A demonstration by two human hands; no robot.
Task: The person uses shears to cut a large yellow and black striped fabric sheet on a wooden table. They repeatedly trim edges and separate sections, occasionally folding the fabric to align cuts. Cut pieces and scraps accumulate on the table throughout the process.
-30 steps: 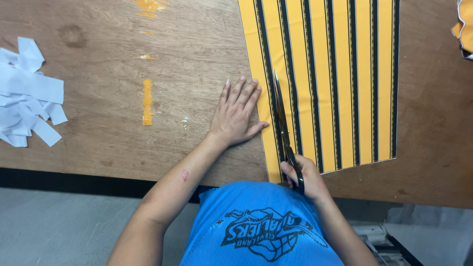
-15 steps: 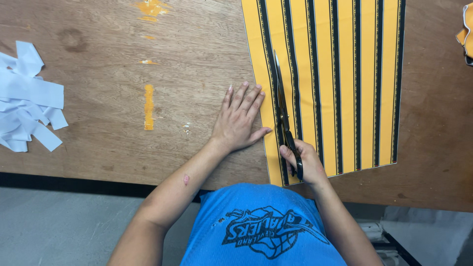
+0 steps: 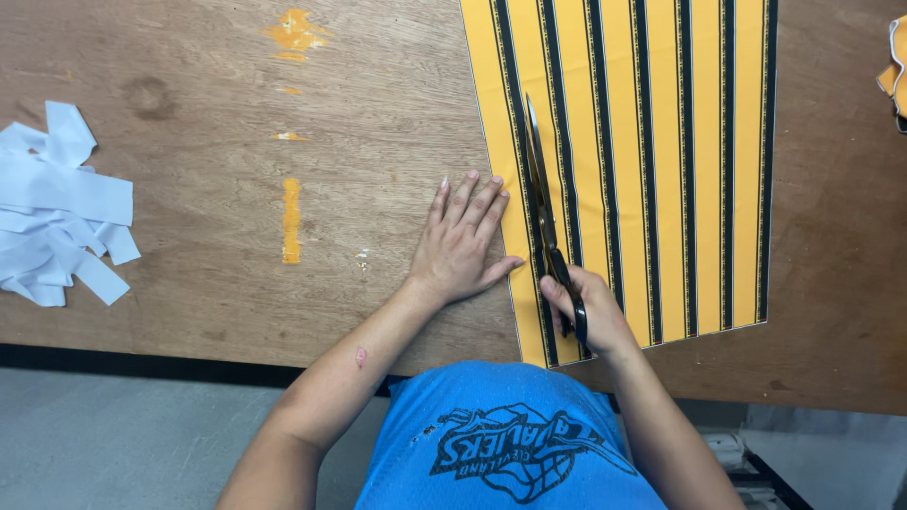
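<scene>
A brown wooden table (image 3: 208,113) carries several yellow paint smears, the largest near its far edge (image 3: 296,30) and a narrow upright streak (image 3: 291,220) nearer the middle. A dark round stain (image 3: 149,94) marks the wood to the left. A loose heap of white paper strips (image 3: 59,210) lies at the left edge. A scrap of orange material (image 3: 896,59) shows at the far right edge. Below the table's dark front edge runs a grey floor (image 3: 113,444).

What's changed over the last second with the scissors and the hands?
Little has changed. The right hand still grips the scissors, blades along a black stripe of the yellow striped sheet; no clear advance shows. The left hand stays flat at the sheet's left edge. The white paper scraps are unmoved.
</scene>
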